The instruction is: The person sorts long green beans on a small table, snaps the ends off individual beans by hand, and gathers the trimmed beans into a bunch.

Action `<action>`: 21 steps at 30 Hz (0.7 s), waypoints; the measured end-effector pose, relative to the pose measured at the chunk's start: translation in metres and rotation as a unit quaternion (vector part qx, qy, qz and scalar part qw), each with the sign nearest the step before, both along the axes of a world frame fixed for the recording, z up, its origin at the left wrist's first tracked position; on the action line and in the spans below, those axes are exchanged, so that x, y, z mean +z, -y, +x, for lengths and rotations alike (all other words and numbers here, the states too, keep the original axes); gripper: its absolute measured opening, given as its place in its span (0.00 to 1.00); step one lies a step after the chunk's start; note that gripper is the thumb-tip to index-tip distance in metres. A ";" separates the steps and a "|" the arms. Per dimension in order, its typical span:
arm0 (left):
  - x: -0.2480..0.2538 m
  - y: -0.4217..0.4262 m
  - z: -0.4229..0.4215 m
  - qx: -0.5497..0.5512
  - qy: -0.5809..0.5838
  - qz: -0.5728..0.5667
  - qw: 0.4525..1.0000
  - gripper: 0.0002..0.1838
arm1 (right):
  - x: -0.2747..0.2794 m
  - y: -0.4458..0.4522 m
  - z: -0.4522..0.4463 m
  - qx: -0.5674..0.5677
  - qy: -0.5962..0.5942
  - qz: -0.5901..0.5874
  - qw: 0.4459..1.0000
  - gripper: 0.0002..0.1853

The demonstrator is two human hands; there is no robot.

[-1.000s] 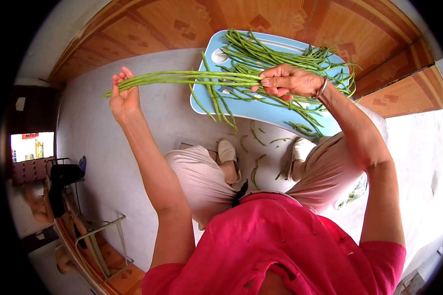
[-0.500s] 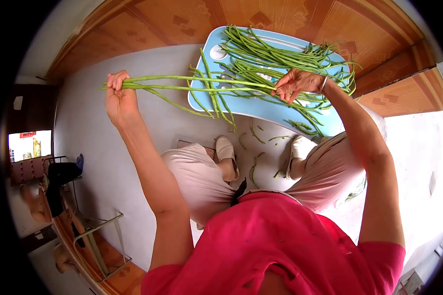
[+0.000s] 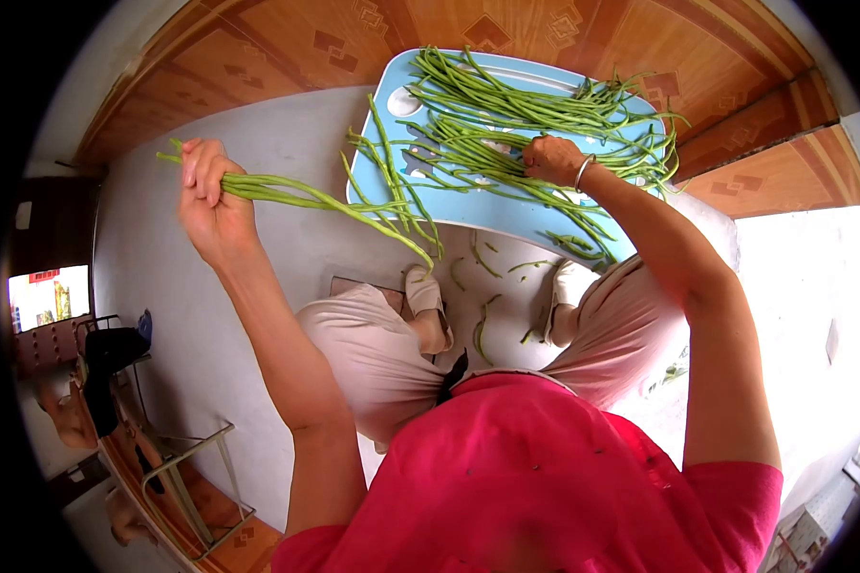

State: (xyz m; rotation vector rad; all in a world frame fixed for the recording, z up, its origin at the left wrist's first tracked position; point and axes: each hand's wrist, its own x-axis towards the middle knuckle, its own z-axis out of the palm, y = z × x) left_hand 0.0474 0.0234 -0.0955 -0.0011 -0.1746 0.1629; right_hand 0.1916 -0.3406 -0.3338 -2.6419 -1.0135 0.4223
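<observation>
Several long green beans [image 3: 296, 188] are clasped in my left hand [image 3: 215, 201], raised at the left over the floor. Their long ends droop rightward toward the near left corner of a blue tray table [image 3: 506, 222]. My right hand [image 3: 551, 159], a bracelet at its wrist, reaches down onto the middle pile of long beans [image 3: 478, 148]. Its fingers are curled and closed, with the tips hidden among the beans. A thicker bundle of long beans [image 3: 506, 93] lies along the tray's far side. A few loose beans [image 3: 392, 162] cross its left edge.
Broken bean pieces [image 3: 481, 329] are scattered on the floor between my shoes [image 3: 425, 304]. Short pieces [image 3: 578, 245] lie at the tray's near right edge. A wood-panelled surface [image 3: 334, 57] runs behind the tray. A metal-framed piece of furniture [image 3: 186, 468] stands at lower left.
My right hand has let go of the beans stretched between both hands and moved onto the pile. The held beans now droop from my left hand. The view has shifted slightly.
</observation>
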 end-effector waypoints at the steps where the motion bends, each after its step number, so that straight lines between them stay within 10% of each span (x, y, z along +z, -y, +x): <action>1: -0.001 0.002 0.001 -0.002 -0.006 -0.002 1.000 0.05 | 0.003 -0.002 -0.001 -0.004 -0.001 -0.013 1.000 0.09; 8: -0.010 0.004 0.006 -0.030 0.002 0.023 0.999 0.06 | 0.038 -0.008 0.001 -0.021 -0.051 -0.074 0.996 0.13; 21: -0.021 0.044 0.020 0.001 -0.068 0.251 0.966 0.08 | 0.130 0.047 0.021 -0.075 -0.221 0.276 0.932 0.11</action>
